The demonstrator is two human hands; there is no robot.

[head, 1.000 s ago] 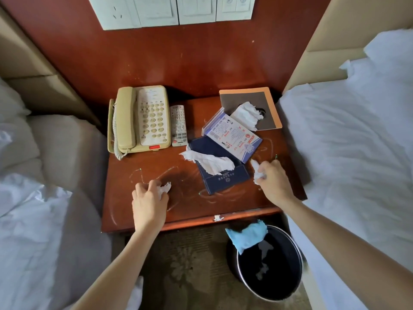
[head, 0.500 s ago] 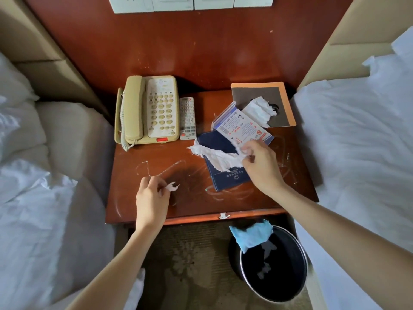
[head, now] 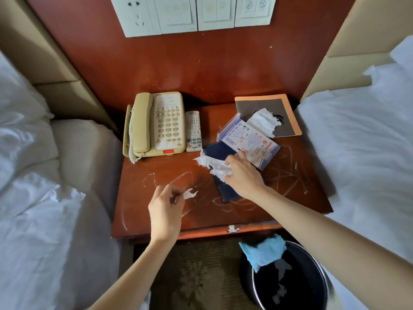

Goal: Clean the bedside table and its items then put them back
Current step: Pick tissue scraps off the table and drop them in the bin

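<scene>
Two beds in white linen flank the scene, one on the left (head: 33,220) and one on the right (head: 357,142). Between them stands the reddish wooden table (head: 156,211), its top marked with pale streaks and specks. A white switch panel (head: 192,14) is fixed to the wooden wall behind it. On the carpet below the table's front edge sits a dark waste bin (head: 308,265) with a blue cloth (head: 261,251) draped over its rim.

A beige telephone (head: 156,124) occupies the table's back left, and a white remote control (head: 193,130) lies just beside it. At the back right is an orange-edged grey mat (head: 288,121) with a crumpled white tissue (head: 263,121) on it. A dark blue folder (head: 225,191) lies mid-table, with a printed card (head: 248,137) in a clear stand resting partly on top of it.

The right grip (head: 243,175) is over the folder, its fingers grasping a crumpled white tissue wad (head: 212,164) that lies against the folder's upper left. The left grip (head: 165,204) is near the table's front, pinching a small torn tissue scrap (head: 190,194) between thumb and fingertips.
</scene>
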